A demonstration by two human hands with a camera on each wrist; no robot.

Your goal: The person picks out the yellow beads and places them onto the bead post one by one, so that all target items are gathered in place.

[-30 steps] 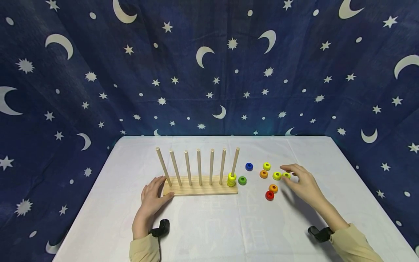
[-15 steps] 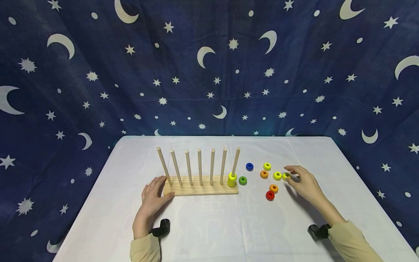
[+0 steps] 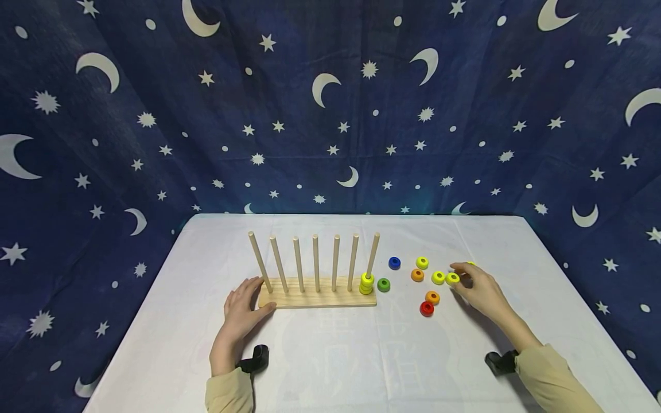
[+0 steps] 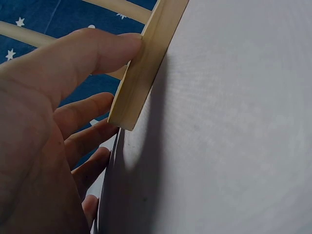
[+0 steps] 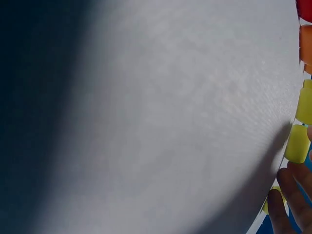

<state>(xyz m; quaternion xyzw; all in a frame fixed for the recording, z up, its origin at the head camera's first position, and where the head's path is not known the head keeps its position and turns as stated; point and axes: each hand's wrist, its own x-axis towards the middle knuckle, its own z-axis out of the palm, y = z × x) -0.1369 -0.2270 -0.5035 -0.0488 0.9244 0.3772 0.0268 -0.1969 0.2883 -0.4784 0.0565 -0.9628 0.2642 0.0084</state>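
Note:
A wooden peg rack (image 3: 317,292) with several upright pegs lies on the table. Yellow rings (image 3: 366,284) are stacked low on its rightmost peg. My left hand (image 3: 241,310) grips the rack's left end. In the left wrist view its thumb (image 4: 119,51) presses the board's edge, while the other fingers curl beside the end. My right hand (image 3: 481,288) hovers at the loose rings, its thumb and index finger spread around a yellow ring (image 3: 452,279) lying on the table. Contact with that ring is hard to make out. Another yellow ring (image 3: 471,263) is partly hidden behind the fingers.
Between rack and right hand lie a green ring (image 3: 384,285), a blue ring (image 3: 395,263), two orange rings (image 3: 417,275), a red ring (image 3: 427,309) and more yellow rings (image 3: 438,277). A white cloth covers the table; behind hangs a dark blue curtain (image 3: 289,103).
My right hand has shifted slightly to the right, uncovering more of the yellow ring at its fingertips. A yellow ring behind the fingers has come into view. The left hand keeps its place.

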